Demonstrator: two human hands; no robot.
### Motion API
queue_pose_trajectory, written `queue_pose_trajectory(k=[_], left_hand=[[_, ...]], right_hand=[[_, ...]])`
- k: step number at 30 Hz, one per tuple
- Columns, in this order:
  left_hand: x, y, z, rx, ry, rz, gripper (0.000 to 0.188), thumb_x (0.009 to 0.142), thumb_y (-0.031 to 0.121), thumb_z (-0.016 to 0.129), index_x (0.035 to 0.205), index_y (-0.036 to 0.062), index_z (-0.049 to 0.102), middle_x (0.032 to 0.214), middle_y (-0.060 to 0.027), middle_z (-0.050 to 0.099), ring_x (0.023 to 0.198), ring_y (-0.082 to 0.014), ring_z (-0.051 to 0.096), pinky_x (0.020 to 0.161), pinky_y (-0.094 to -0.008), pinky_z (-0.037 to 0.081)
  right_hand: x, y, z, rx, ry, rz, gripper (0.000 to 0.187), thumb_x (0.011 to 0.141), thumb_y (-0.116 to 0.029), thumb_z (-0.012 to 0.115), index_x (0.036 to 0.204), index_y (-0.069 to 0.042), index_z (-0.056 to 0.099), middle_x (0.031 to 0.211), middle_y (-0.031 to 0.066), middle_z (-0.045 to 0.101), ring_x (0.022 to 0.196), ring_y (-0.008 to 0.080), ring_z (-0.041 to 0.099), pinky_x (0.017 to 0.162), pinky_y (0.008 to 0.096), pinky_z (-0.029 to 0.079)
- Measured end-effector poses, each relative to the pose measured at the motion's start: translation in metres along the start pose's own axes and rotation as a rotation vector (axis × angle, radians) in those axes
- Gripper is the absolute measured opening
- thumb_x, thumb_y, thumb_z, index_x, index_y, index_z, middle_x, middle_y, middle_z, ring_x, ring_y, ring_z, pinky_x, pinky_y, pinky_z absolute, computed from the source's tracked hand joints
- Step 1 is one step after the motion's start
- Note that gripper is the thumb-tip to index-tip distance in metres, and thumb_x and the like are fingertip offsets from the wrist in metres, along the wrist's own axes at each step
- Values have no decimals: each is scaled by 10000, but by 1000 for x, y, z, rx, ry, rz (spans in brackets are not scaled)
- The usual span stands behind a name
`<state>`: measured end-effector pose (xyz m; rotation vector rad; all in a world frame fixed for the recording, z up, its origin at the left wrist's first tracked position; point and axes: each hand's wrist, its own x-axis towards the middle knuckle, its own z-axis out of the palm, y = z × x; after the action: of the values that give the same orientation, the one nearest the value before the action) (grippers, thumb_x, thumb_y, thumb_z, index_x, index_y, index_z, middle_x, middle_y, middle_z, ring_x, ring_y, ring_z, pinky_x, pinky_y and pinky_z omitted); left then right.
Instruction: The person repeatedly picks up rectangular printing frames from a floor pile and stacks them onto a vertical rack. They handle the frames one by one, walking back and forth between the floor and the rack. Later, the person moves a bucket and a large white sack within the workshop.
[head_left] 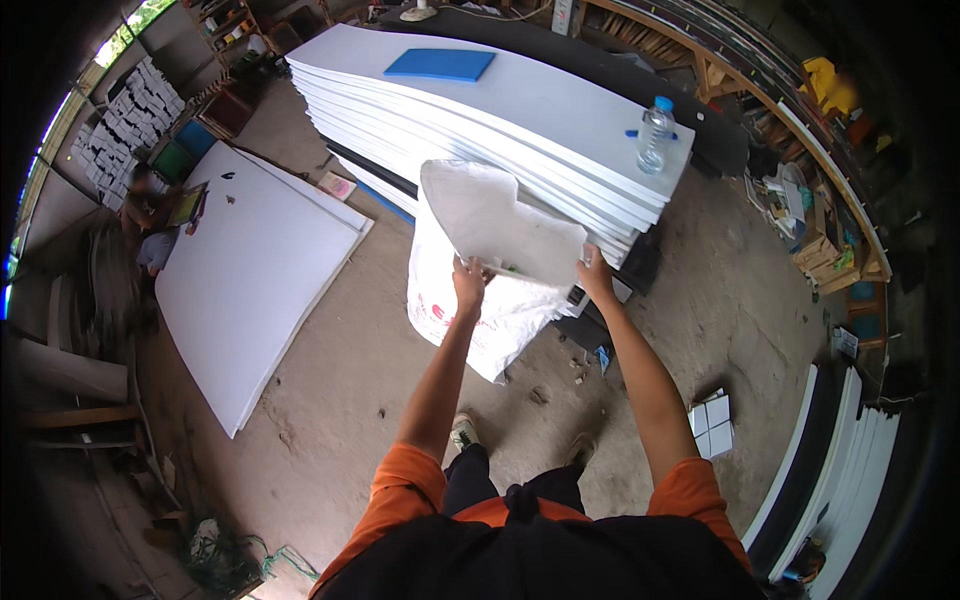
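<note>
In front of me a large white woven sack stands with its mouth spread wide. My left hand is closed on the near left part of its rim. At the right end of the rim, my right hand pinches the edge. Part of the sack's pale inside shows, with a small bit of green low in it; the bottom is hidden. Right behind the sack rises a tall stack of white foam sheets. On top lie a blue sheet piece and a clear water bottle standing near the right end.
White sheets lie low at the left, where a person sits at their far edge. Small scraps and white tiles or boxes are on the floor at right. More sheets lean lower right; a wooden rack curves behind.
</note>
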<state>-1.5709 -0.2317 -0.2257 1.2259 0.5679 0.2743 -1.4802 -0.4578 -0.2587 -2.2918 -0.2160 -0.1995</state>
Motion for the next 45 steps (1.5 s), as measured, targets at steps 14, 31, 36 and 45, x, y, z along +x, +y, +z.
queue_pose_trajectory(k=[14, 31, 36, 45], left_hand=[[-165, -183, 54, 272, 180, -355, 441, 863, 154, 442, 1261, 62, 275, 1131, -153, 460, 969, -231, 528, 807, -355, 436], [-198, -460, 91, 1099, -472, -147, 406, 696, 101, 644, 1078, 97, 507, 951, -168, 489, 820, -278, 542, 743, -361, 455], [-145, -572, 102, 1221, -558, 54, 598, 633, 112, 700, 1160, 129, 418, 1073, -174, 395, 1001, -344, 430, 850, -417, 388], [-61, -729, 95, 1548, -844, 452, 779, 642, 352, 694, 1298, 333, 273, 1365, -126, 124, 1254, -382, 117, 982, -567, 195]], right_hand=[[-158, 359, -126, 154, -393, 369, 249, 799, -142, 545, 1019, -27, 531, 984, 98, 587, 853, 192, 586, 719, 293, 473], [-362, 522, -111, -183, -614, 654, 293, 762, -87, 572, 1037, -20, 497, 1002, 168, 524, 978, 308, 497, 830, 391, 408], [-336, 574, 6, -166, -492, 366, 530, 708, -97, 636, 1171, -63, 379, 1133, 174, 424, 1081, 346, 393, 906, 424, 338], [-265, 657, 177, -179, -247, 73, 746, 698, -126, 655, 1310, -53, 235, 1326, 187, 246, 1199, 375, 268, 981, 447, 265]])
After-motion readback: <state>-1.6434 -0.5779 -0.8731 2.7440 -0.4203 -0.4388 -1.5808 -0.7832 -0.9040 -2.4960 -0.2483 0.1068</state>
